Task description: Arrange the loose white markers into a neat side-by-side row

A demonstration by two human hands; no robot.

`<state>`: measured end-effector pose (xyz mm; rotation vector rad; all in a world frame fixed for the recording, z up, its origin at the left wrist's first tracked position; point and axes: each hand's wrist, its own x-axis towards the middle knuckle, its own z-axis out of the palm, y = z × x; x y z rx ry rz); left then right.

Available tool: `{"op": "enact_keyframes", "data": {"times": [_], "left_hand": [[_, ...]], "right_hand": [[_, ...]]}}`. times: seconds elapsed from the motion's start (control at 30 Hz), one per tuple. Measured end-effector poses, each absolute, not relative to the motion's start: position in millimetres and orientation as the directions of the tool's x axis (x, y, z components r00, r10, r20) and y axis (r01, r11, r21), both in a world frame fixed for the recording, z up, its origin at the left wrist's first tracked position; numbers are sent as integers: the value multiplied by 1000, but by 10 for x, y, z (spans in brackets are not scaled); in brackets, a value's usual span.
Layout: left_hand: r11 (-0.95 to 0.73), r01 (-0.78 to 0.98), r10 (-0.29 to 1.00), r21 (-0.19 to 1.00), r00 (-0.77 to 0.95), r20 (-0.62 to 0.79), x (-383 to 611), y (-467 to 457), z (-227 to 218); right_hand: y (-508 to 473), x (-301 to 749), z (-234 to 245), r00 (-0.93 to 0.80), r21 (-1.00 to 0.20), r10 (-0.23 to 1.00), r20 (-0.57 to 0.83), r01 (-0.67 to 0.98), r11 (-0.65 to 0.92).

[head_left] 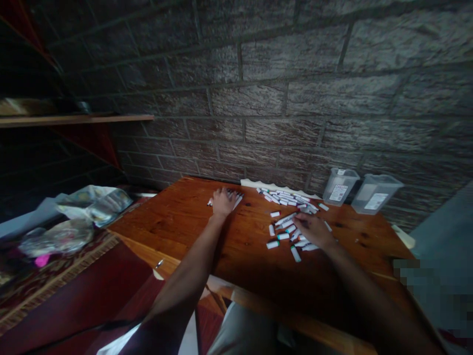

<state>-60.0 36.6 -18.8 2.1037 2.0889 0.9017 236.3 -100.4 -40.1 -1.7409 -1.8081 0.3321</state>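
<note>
On the far left part of the wooden table, my left hand (222,202) bends over a small group of white markers (239,199). Its fingers are closed on them, and the hand hides most of the group. My right hand (312,229) is above a loose scatter of capped white markers (273,244), some with green or dark cap ends. Between its thumb and fingers is the end of one white marker (285,220). Behind it, along the wall, lies a denser pile of similar markers (284,197).
Two clear plastic containers (338,187) with white labels stand at the table's back right. A white wavy-edged strip (279,187) runs along the brick wall. Plastic-wrapped items (92,204) lie left of the wooden table (166,217), below a wall shelf (121,118).
</note>
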Motion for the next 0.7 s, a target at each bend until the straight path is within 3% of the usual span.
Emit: {"op": "enact_keyframes", "data": {"times": [0.1, 0.23, 0.33, 0.4, 0.7], "left_hand": [[-513, 710, 842, 482, 307, 444, -323, 201, -186], [-817, 371, 567, 442, 655, 499, 26, -48, -222], [-891, 252, 412, 378, 799, 439, 170, -129, -272], [-905, 260, 386, 336, 834, 395, 204, -130, -298], [-874, 443, 485, 198, 777, 401, 148, -95, -296]], "right_hand": [[-1010, 2346, -374, 47, -558, 972, 229, 825, 92], [-1016, 2329, -347, 51, -574, 975, 217, 814, 85], [-1013, 2327, -346, 53, -574, 974, 221, 814, 86], [-1009, 2326, -349, 58, -564, 974, 217, 822, 77], [-1032, 2306, -306, 51, -555, 978, 202, 829, 71]]}}
